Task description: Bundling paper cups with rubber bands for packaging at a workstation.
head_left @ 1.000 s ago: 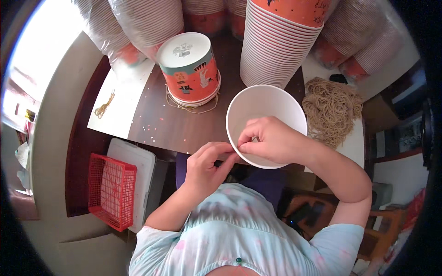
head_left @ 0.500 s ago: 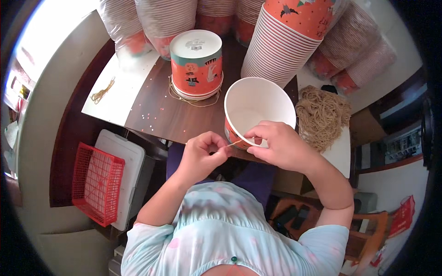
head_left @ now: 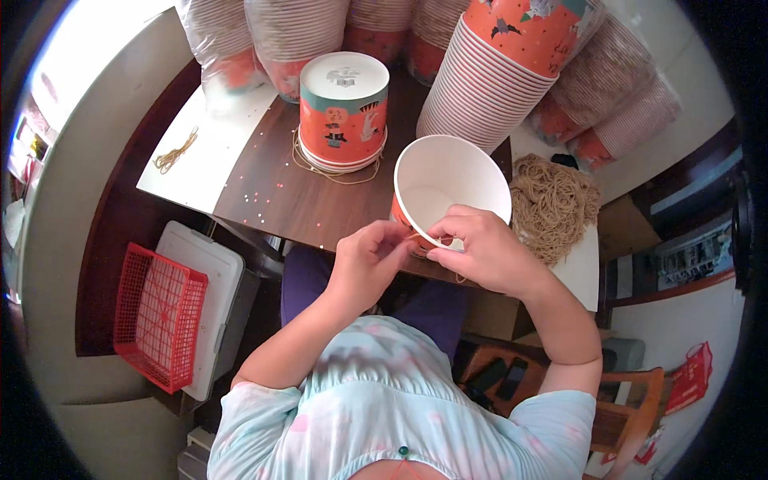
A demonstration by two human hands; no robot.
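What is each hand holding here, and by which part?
The right hand grips the white paper bowl at its near rim. The left hand pinches something thin by that rim, probably a rubber band; too small to tell.

Bright, even daylight fills the scene, strongest at the upper left, where the pale surface [head_left: 96,72] washes out to near white. Shadows are soft under the table [head_left: 264,200]. The fisheye bends straight edges and leaves a black rim. Focus is fairly sharp centrally, softer toward the edges
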